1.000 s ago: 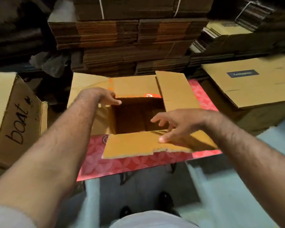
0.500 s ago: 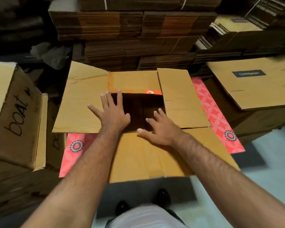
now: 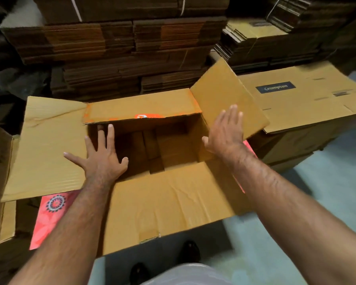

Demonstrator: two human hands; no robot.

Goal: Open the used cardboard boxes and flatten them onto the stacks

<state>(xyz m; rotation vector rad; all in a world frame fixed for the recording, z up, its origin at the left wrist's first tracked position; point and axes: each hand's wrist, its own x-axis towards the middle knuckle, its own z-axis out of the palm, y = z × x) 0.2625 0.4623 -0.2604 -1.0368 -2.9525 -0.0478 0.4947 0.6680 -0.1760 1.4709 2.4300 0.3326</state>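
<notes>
four flaps are folded out on the cardboard box, which sits right in front of the person on the floor, wedged between a box on the left and the crompton box on the right. the inside looks open all the way down, dark, with what seem to be the bottom flaps showing.

left hand is spread flat, fingers straight, palm at the inner edge of the left flap, not gripping anything. right hand is also open, fingers straight, pressing against the right flap, which is tilted up and leaning over the crompton box. so nothing is actually being held, both are just pushing.

stuff that could go sideways imo: the right flap has nowhere to lie flat because the neighbour is in the way, so pushing harder probably just creases or tears it at the fold. if both hands push down while the walls are square, the box may buckle unevenly instead of collapsing along its seams. bottom flaps might be taped, can't tell, and that would stop it folding at all. also it's tight in there, so swinging the flattened sheet up to the tied stacks behind could knock the loose boxes beside it. feet are right under the near flap too.
</notes>
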